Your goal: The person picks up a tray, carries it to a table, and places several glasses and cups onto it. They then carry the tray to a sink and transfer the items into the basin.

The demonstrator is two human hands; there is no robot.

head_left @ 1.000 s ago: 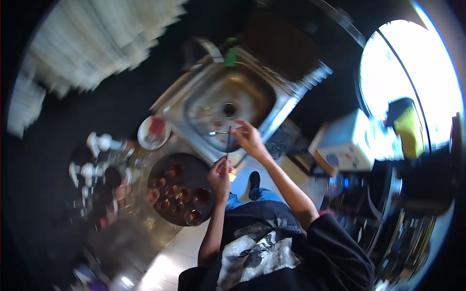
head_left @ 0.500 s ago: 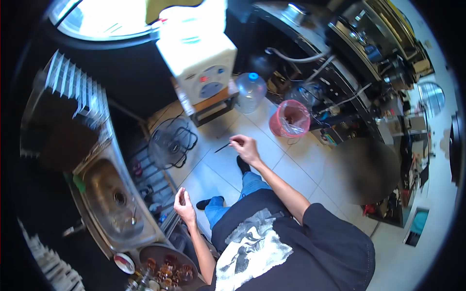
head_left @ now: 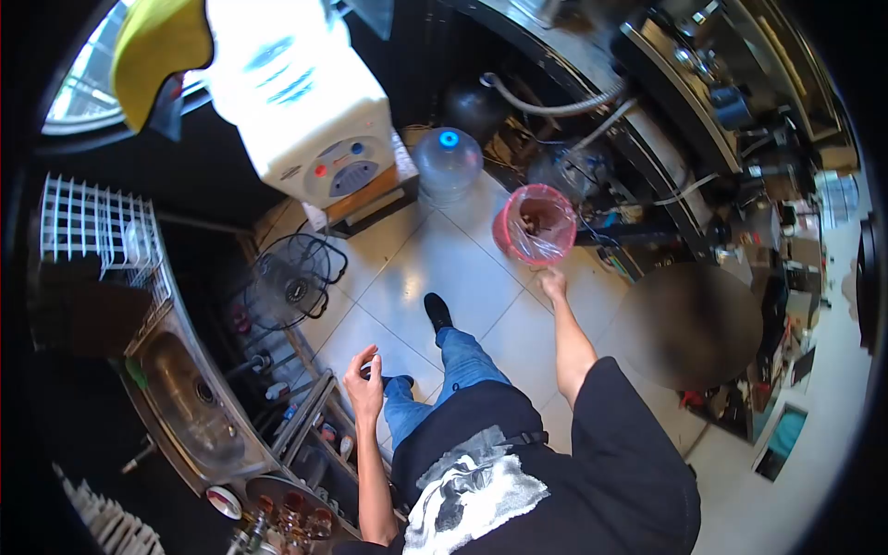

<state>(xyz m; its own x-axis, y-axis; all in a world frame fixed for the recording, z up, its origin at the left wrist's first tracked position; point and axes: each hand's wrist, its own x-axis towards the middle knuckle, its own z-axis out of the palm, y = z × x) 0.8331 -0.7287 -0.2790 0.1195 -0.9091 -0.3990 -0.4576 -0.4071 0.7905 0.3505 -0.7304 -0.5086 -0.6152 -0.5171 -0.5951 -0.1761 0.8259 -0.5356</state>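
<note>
head | left hand (head_left: 363,381): grip released, half open | right hand (head_left: 553,283): near pink bin (head_left: 507,231), cannot tell grip

From my feed, the bin (head_left: 534,225) right of the upper centre is pinkish red, and the jug (head_left: 448,166) beside it is clear with a bright blue cap (head_left: 449,139). At upper left I get a yellow cloth (head_left: 159,60) and a white dispenser (head_left: 324,129) dotted red and blue. Below, I see blue jeans (head_left: 470,363) and a black shirt (head_left: 610,472) with a grey-and-white print (head_left: 476,499). The floor tiles (head_left: 472,268) read pale grey, dark lines gridding them.
</note>
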